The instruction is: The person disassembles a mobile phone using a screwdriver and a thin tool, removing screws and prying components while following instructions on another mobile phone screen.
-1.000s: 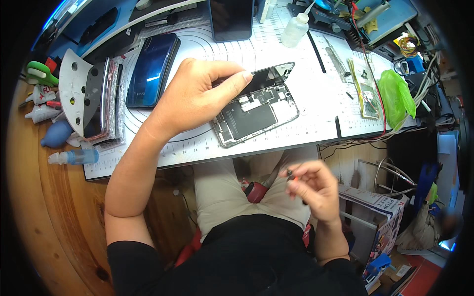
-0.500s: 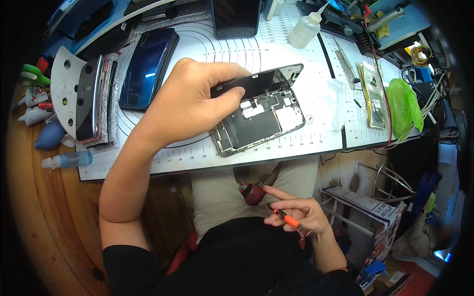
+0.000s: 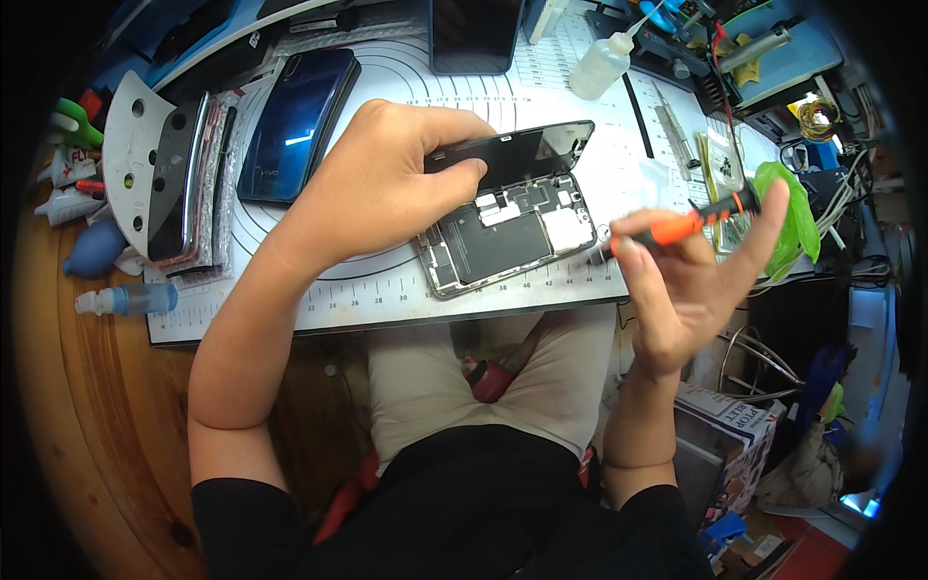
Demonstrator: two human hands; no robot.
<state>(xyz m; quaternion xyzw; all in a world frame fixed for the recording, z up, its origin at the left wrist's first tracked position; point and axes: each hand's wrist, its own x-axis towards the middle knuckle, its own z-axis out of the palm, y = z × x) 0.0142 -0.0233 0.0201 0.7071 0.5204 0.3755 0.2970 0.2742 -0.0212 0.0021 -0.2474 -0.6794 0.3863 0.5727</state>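
An opened phone body (image 3: pixel 503 237) lies on the mat, its black battery and metal-shielded board exposed. My left hand (image 3: pixel 411 184) pinches the phone's dark screen panel (image 3: pixel 517 155), which stands tilted up along the body's far edge. Between the fingers of my right hand (image 3: pixel 686 290) is an orange and black screwdriver (image 3: pixel 677 228), slightly blurred. Its tip end points left, close to the phone's right side; whether it touches cannot be made out.
A blue phone (image 3: pixel 295 130) lies left, beside stacked phone parts (image 3: pixel 184 193). A dark phone (image 3: pixel 471 39) stands at the back. A squeeze bottle (image 3: pixel 601 66), tweezers (image 3: pixel 677 126) and a green bag (image 3: pixel 795 227) are right. A clear blue bottle (image 3: pixel 135 300) lies near the left corner.
My right hand has risen from above my lap to the phone's right side, bringing the screwdriver with it. My left hand still holds the screen panel raised.
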